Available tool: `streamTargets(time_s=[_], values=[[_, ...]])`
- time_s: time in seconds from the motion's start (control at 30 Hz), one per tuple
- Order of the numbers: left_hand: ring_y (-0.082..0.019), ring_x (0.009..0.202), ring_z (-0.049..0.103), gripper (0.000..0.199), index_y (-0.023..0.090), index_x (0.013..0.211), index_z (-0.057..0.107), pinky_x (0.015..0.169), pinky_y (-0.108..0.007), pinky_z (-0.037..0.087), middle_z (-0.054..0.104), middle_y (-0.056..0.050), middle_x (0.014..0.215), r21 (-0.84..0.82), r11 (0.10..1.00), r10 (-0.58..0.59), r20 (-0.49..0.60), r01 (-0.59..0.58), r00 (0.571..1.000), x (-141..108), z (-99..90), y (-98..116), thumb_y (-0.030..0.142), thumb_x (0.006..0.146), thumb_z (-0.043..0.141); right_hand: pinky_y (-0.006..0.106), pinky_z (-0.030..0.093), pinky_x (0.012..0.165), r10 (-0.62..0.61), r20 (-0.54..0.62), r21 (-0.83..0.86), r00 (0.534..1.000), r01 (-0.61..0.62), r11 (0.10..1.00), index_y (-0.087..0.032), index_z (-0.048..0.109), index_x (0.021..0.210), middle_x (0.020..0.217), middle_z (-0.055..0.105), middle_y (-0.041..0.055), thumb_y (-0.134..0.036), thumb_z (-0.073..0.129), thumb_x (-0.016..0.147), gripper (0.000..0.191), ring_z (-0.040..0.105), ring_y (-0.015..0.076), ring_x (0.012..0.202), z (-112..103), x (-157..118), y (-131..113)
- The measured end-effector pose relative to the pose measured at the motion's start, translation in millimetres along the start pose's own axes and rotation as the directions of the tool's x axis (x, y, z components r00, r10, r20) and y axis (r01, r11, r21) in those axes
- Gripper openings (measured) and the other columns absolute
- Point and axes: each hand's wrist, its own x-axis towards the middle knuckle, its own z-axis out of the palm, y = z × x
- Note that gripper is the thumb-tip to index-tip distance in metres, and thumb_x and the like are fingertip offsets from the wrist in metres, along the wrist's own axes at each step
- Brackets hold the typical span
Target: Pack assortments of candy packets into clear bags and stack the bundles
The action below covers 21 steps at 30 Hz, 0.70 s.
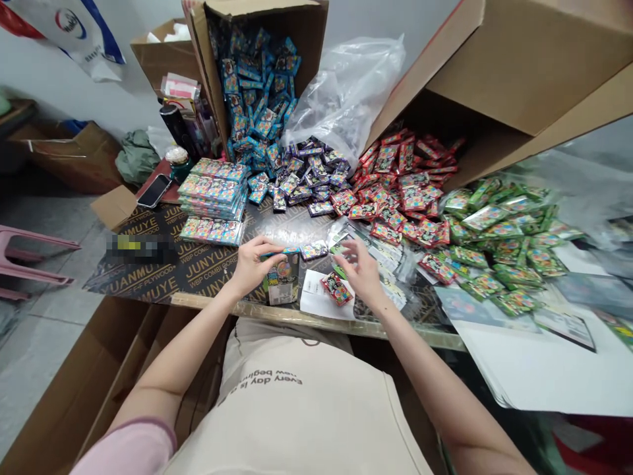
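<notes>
My left hand [257, 265] pinches a blue packet [287, 251] above a dark printed pouch [281, 282] at the table's front edge. A purple-and-white packet [314, 249] lies between my hands, just right of the blue one. My right hand [360, 269] is held with thumb and fingers apart, over the right side of a white paper [316, 305]. On that paper rests a red packet [337, 289], tilted. Part of a green packet [339, 271] shows beside my right fingertips; whether they touch it is unclear.
Stacked packet sheets [212, 198] stand at the left near a phone [154, 190]. An open carton [263, 20] spills blue packets at the back. Purple packets [311, 173], red packets [395, 178] and green packets [514, 231] lie heaped rightward. Clear bags [395, 260] lie behind my right hand.
</notes>
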Motion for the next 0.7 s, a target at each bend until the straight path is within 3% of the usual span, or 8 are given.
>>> streamTargets(time_s=[0.07, 0.17, 0.27, 0.5, 0.6, 0.7], values=[[-0.014, 0.072, 0.065, 0.010, 0.021, 0.088, 0.076, 0.066, -0.027, 0.051, 0.070, -0.004, 0.079, -0.005, 0.999, 0.034, 0.015, -0.034, 0.999, -1, 5.1, 5, 0.026, 0.080, 0.073, 0.038, 0.053, 0.081, -0.103, 0.005, 0.228, 0.995, 0.099, 0.969, -0.024, 0.051, 0.118, 0.113, 0.066, 0.0093, -0.038, 0.064, 0.083, 0.039, 0.065, 0.0223, 0.098, 12, 4, -32], [-0.015, 0.071, 0.065, 0.009, 0.020, 0.087, 0.076, 0.066, -0.028, 0.051, 0.070, -0.004, 0.076, 0.000, 0.998, 0.056, 0.009, -0.056, 0.998, -2, 8.8, 9, 0.025, 0.081, 0.072, 0.036, 0.054, 0.083, -0.138, 0.079, 0.440, 0.987, 0.090, 0.894, -0.025, 0.055, 0.116, 0.098, 0.071, 0.0045, -0.034, 0.061, 0.086, 0.032, 0.068, 0.0182, 0.089, 28, 5, -64], [-0.015, 0.070, 0.065, 0.009, 0.020, 0.087, 0.076, 0.065, -0.028, 0.051, 0.070, -0.004, 0.075, 0.011, 0.999, 0.046, 0.002, -0.046, 0.999, -3, 8.3, 10, 0.025, 0.081, 0.071, 0.034, 0.054, 0.078, -0.120, 0.094, 0.513, 0.988, 0.055, 0.856, -0.024, 0.057, 0.111, 0.089, 0.071, 0.0029, -0.033, 0.062, 0.085, 0.028, 0.068, 0.0165, 0.082, 32, 4, -74], [-0.015, 0.072, 0.066, 0.006, 0.021, 0.084, 0.074, 0.066, -0.027, 0.052, 0.071, -0.003, 0.076, 0.024, 0.997, 0.072, 0.017, -0.072, 0.997, -4, 13.7, 11, 0.025, 0.083, 0.070, 0.030, 0.052, 0.070, -0.149, 0.132, 0.450, 0.980, 0.074, 0.890, -0.024, 0.057, 0.111, 0.076, 0.068, -0.0010, -0.031, 0.067, 0.081, 0.032, 0.064, 0.0150, 0.069, 28, 8, -74], [-0.014, 0.072, 0.065, 0.006, 0.020, 0.085, 0.073, 0.067, -0.026, 0.051, 0.070, -0.003, 0.077, 0.026, 0.990, 0.138, 0.014, -0.138, 0.990, -6, 16.2, 9, 0.023, 0.084, 0.068, 0.035, 0.053, 0.078, -0.253, 0.047, 0.302, 0.966, 0.227, 0.926, -0.025, 0.061, 0.106, 0.085, 0.072, 0.0026, -0.030, 0.060, 0.088, 0.019, 0.067, 0.0180, 0.079, 30, 1, -69], [-0.013, 0.073, 0.065, 0.009, 0.020, 0.085, 0.073, 0.068, -0.025, 0.051, 0.070, -0.004, 0.081, 0.069, 0.980, 0.184, 0.024, -0.185, 0.983, -9, 16.4, 6, 0.022, 0.086, 0.065, 0.040, 0.052, 0.087, -0.382, 0.072, 0.181, 0.921, 0.365, 0.913, -0.026, 0.063, 0.102, 0.096, 0.074, 0.0065, -0.029, 0.051, 0.093, 0.016, 0.068, 0.0220, 0.092, 25, -7, -64]])
